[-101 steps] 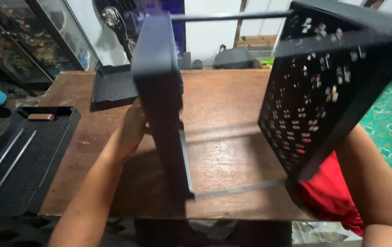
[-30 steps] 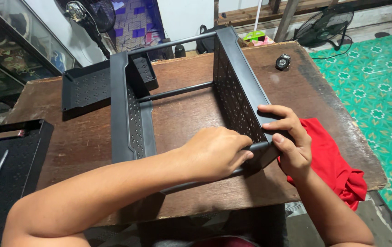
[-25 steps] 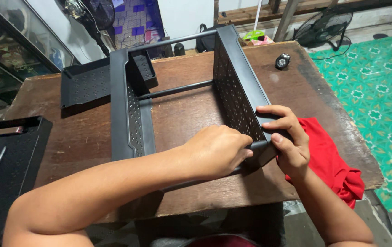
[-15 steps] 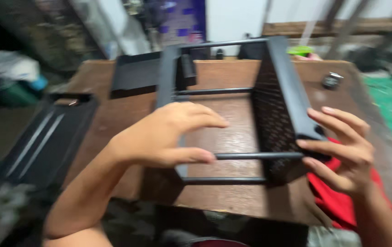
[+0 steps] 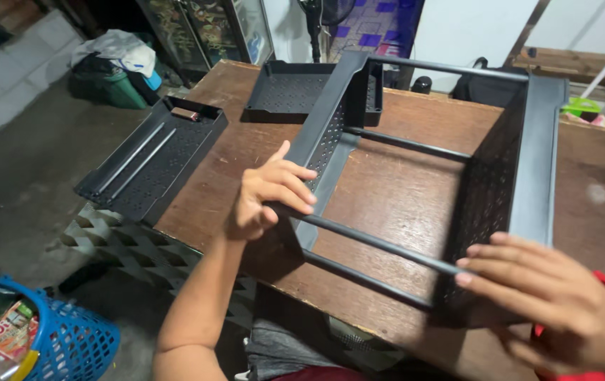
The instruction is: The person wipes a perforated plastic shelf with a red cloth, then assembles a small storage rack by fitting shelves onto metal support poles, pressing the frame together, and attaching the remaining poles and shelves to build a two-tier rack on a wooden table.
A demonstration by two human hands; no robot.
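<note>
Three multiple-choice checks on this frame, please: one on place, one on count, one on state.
1. Where does the loose shallow tray lie?
A. far end of the wooden table
B. in the blue basket
C. on the floor

2. How many cross rods join the black frame side panels?
A. one
B. two
C. four

3. What is the left hand doing?
A. hanging free
B. gripping the left panel's near end
C. holding a cloth

Answers: 1 A, it sits on the tabletop behind the frame. 2 C, four rods show. 3 B, fingers wrap the panel.
</note>
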